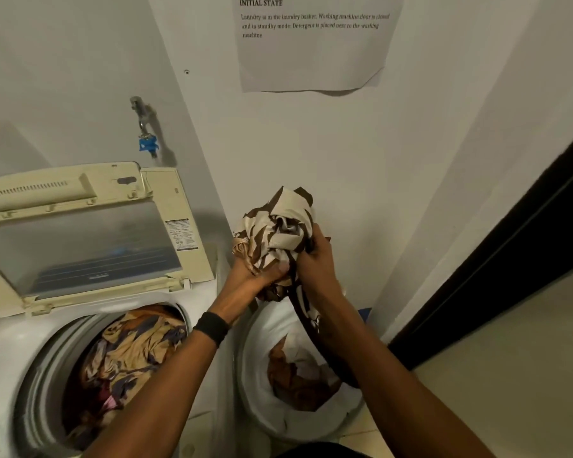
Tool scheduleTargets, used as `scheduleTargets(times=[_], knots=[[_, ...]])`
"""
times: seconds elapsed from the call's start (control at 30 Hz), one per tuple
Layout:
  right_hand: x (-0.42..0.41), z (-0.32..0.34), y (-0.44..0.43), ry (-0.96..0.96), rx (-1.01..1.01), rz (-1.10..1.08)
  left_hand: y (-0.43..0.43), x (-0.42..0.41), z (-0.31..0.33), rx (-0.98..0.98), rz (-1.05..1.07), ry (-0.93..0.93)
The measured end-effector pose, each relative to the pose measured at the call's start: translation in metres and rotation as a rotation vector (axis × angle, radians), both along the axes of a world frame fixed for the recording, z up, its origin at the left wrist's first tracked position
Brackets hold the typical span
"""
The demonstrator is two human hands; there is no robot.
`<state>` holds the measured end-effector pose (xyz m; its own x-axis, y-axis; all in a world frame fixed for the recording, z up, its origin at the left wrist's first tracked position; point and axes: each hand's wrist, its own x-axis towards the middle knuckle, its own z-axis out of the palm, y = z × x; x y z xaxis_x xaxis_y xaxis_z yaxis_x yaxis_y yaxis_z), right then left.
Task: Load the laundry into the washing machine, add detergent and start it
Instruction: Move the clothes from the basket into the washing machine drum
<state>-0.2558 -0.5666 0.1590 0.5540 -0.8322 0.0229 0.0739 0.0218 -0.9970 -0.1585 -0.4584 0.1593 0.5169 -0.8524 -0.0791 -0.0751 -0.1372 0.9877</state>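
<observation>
Head view: gripping the striped garment (273, 228) from below with the left hand (262, 276), clutching alongside with the right hand (315, 256), bunching it above the rim of the laundry basket (245, 365), likely for carrying to the open drum (43, 358).

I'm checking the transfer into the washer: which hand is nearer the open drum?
Left. The left hand grips the patterned cloth on the side toward the drum. The right hand grips it farther right, above the laundry basket.
</observation>
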Motion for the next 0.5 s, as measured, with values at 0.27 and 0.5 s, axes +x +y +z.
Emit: scheduleTargets(times=[0.27,0.5], knots=[[-0.014,0.002,0.007,0.202,-0.188,0.033,-0.019,-0.009,-0.003,-0.13,0.487,0.096],[-0.055,-0.12,0.022,0.346,-0.146,0.162,-0.027,0.001,0.001,-0.143,0.543,0.104]])
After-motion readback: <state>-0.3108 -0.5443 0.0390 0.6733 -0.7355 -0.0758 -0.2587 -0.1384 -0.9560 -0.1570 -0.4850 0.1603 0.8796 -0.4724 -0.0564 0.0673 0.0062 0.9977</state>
